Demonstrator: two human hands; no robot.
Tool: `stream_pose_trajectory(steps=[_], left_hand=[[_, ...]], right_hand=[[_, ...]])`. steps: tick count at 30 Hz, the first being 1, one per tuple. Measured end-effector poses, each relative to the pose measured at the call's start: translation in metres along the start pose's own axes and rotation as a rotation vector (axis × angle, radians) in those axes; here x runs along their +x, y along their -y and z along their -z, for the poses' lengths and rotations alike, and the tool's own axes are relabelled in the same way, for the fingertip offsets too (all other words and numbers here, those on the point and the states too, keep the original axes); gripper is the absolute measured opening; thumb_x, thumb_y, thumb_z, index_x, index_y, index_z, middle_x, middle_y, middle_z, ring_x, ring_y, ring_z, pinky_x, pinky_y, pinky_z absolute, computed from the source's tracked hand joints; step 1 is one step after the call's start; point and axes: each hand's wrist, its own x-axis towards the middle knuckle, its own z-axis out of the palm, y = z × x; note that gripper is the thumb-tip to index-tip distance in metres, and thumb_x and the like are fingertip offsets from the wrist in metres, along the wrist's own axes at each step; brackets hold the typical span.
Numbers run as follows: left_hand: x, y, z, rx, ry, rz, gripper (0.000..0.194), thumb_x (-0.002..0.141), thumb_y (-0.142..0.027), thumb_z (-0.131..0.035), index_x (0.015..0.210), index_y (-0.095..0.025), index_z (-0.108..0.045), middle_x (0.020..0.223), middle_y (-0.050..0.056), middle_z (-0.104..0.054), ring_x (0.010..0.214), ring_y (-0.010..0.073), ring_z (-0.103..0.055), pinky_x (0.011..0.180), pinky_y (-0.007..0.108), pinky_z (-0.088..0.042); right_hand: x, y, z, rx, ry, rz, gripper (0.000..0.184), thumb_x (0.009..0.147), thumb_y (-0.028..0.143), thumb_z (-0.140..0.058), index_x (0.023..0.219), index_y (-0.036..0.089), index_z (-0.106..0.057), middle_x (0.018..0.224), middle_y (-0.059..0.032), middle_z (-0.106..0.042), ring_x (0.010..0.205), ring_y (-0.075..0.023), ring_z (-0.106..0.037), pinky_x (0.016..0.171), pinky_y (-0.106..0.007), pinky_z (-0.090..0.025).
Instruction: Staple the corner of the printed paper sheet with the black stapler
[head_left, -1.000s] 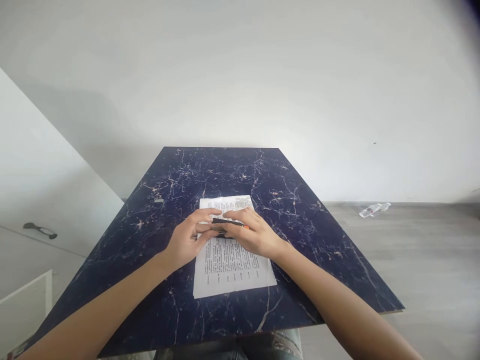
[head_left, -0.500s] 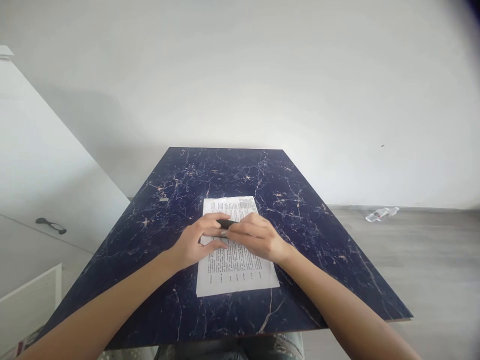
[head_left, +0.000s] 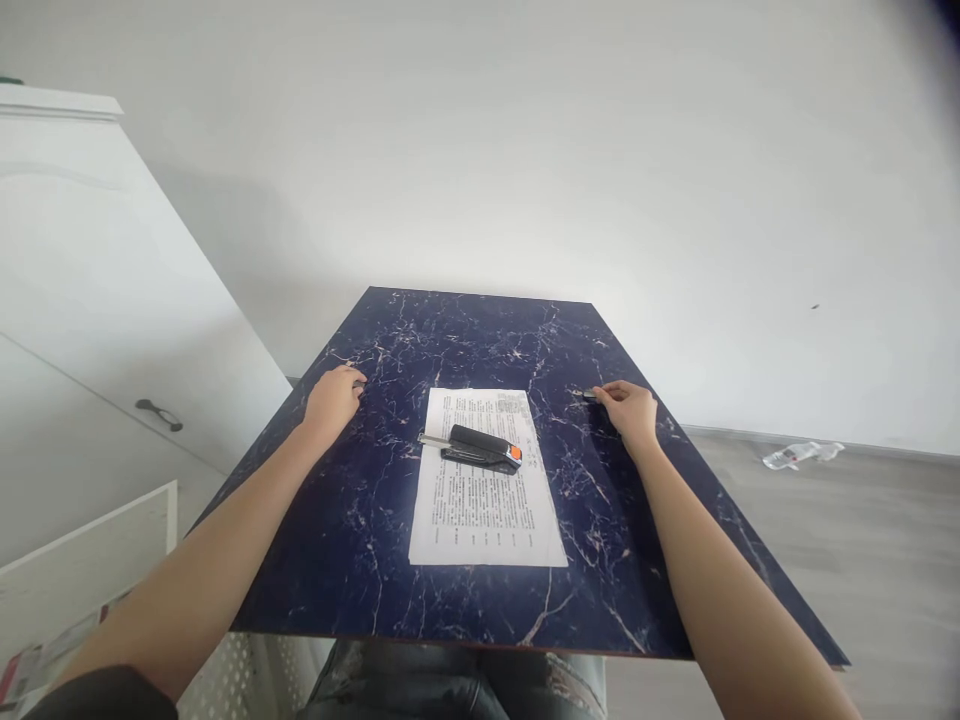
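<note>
A black stapler (head_left: 480, 447) with an orange patch lies across the printed sheets (head_left: 487, 530). Its narrow metal tray (head_left: 435, 441) sticks out to the left. On the left side of the table, my left hand (head_left: 330, 405) rests with fingers curled in at the surface, and whatever they pinch is too small to make out. To the right of the paper, my right hand (head_left: 630, 408) pinches a small dark metal piece (head_left: 589, 396) between thumb and fingers, low over the table.
The dark blue marbled table (head_left: 480, 345) stands against the wall. A white cabinet (head_left: 112, 260) with a dark handle is at the left. A crumpled clear plastic item (head_left: 801, 455) lies on the floor at the right.
Both hands have moved apart from the paper, left hand to the left and right hand to the right. The stapler they held now lies on the sheets, its tray drawn out.
</note>
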Motion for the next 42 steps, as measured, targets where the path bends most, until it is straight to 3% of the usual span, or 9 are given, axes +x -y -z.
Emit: stream_pose_trajectory(steps=[4,9,11,16,24,28,33,37,42], left_hand=[[-0.001,-0.01,0.003,-0.13,-0.038,0.029,0.015,0.089,-0.022,-0.06,0.092,-0.023,-0.075,0.106,0.016,-0.076,0.107,0.0389,-0.069,0.102,0.053,-0.048],[-0.014,-0.053,0.019,-0.526,-0.135,-0.065,0.028,0.099,-0.036,-0.056,0.121,-0.023,-0.068,0.104,0.011,-0.078,0.095,0.0297,-0.072,0.094,0.045,-0.053],[-0.023,-0.075,0.023,-0.769,-0.058,-0.146,0.038,0.103,-0.043,-0.052,0.132,-0.022,-0.065,0.106,0.01,-0.078,0.085,0.0241,-0.071,0.082,0.038,-0.056],[-0.041,-0.105,0.023,-0.876,0.099,-0.221,0.031,0.102,-0.045,-0.058,0.104,-0.023,-0.08,0.098,0.007,-0.079,0.08,0.021,-0.071,0.077,0.036,-0.058],[-0.045,-0.103,0.028,-0.936,0.314,-0.2,0.018,0.089,-0.035,-0.078,0.101,-0.023,-0.083,0.096,0.006,-0.083,0.088,0.0214,-0.079,0.087,0.038,-0.065],[-0.047,-0.103,0.025,-0.946,0.347,-0.291,0.013,0.084,-0.03,-0.082,0.096,-0.024,-0.083,0.108,0.006,-0.082,0.098,0.0217,-0.079,0.098,0.04,-0.063],[-0.045,-0.097,0.018,-0.8,0.368,-0.489,0.008,0.086,-0.029,-0.081,0.093,-0.028,-0.085,0.106,0.005,-0.082,0.1,0.022,-0.079,0.1,0.041,-0.062],[-0.04,-0.09,0.013,-0.799,0.37,-0.531,0.011,0.087,-0.029,-0.081,0.097,-0.032,-0.086,0.103,0.003,-0.083,0.106,0.0216,-0.078,0.118,0.047,-0.049],[-0.038,-0.087,0.011,-0.814,0.395,-0.557,0.012,0.088,-0.028,-0.08,0.097,-0.033,-0.085,0.102,0.001,-0.083,0.101,0.0206,-0.079,0.121,0.049,-0.047]], right_hand=[[0.002,0.004,-0.004,-0.07,-0.043,0.04,0.043,0.073,0.059,-0.07,0.089,0.019,-0.075,0.083,-0.0123,-0.077,0.085,-0.0318,-0.07,0.092,-0.047,-0.049],[0.001,0.007,-0.004,-0.096,-0.113,0.044,0.048,0.078,0.054,-0.063,0.108,0.017,-0.072,0.087,-0.012,-0.076,0.088,-0.0307,-0.069,0.094,-0.047,-0.049],[0.0,0.007,-0.005,-0.091,-0.09,0.033,0.046,0.077,0.052,-0.064,0.105,0.017,-0.071,0.086,-0.0116,-0.076,0.085,-0.0298,-0.069,0.092,-0.046,-0.05],[0.0,0.005,-0.008,-0.087,-0.061,0.029,0.041,0.073,0.04,-0.061,0.107,0.017,-0.071,0.086,-0.0105,-0.076,0.082,-0.0283,-0.069,0.091,-0.044,-0.051],[0.001,0.002,-0.008,-0.111,-0.036,0.015,0.04,0.07,0.034,-0.06,0.105,0.019,-0.072,0.083,-0.007,-0.077,0.081,-0.0276,-0.07,0.089,-0.043,-0.053],[0.0,0.003,-0.007,-0.112,-0.034,0.028,0.04,0.07,0.035,-0.06,0.104,0.019,-0.073,0.083,-0.0075,-0.077,0.079,-0.0271,-0.07,0.088,-0.042,-0.053],[0.0,0.004,-0.007,-0.108,-0.015,0.026,0.041,0.069,0.034,-0.06,0.104,0.018,-0.074,0.082,-0.0074,-0.077,0.074,-0.0257,-0.068,0.084,-0.041,-0.053],[-0.001,0.006,-0.006,-0.123,-0.006,0.028,0.041,0.07,0.034,-0.059,0.104,0.018,-0.075,0.083,-0.0074,-0.078,0.073,-0.025,-0.068,0.083,-0.04,-0.053],[-0.002,0.005,-0.006,-0.128,-0.01,0.033,0.04,0.069,0.034,-0.059,0.102,0.018,-0.076,0.083,-0.0071,-0.077,0.073,-0.0253,-0.067,0.084,-0.041,-0.053]])
